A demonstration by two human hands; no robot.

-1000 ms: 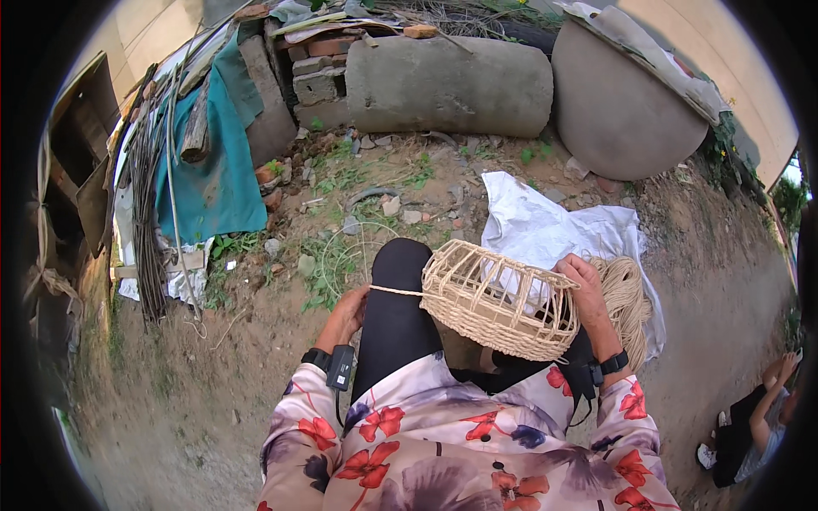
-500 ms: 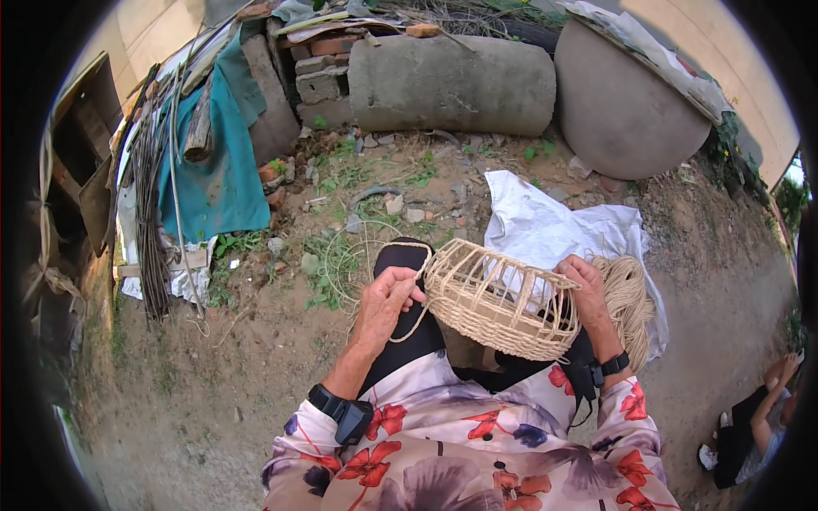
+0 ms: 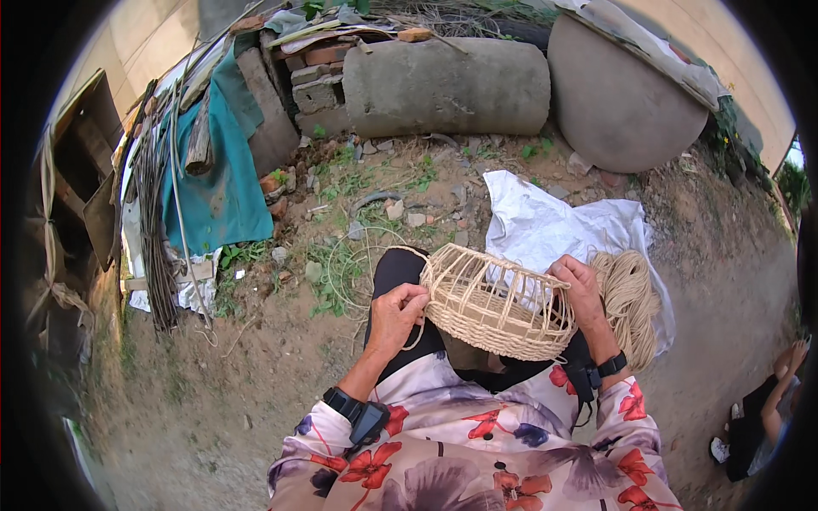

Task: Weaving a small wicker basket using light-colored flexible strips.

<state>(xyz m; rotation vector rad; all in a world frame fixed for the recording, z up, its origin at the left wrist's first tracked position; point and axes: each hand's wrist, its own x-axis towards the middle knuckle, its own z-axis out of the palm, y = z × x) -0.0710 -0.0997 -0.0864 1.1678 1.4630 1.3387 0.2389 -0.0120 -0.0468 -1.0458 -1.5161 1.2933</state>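
A pale woven basket (image 3: 503, 322) rests tilted over my lap, its lower wall closely woven and its upper part open ribs below a braided rim. My right hand (image 3: 581, 294) is closed on the rim at the basket's right end. At the left end, my left hand (image 3: 397, 320) has thumb and fingers pinched together on a strand of cord (image 3: 414, 341) beside the ribs. The exact grip point is covered by the fingers. A loose length of the same cord (image 3: 331, 271) loops out on the ground beyond my left knee.
A coiled hank of cord (image 3: 628, 307) lies right of the basket on a white plastic sheet (image 3: 532, 217). Beyond are a concrete cylinder (image 3: 447, 89), a rounded grey slab (image 3: 626, 98) and a teal cloth (image 3: 213, 187). Another person (image 3: 767, 417) sits at the far right.
My left hand has moved slightly down and in against the basket's left end, and the cord loop there has drawn smaller. My right hand keeps its hold on the rim.
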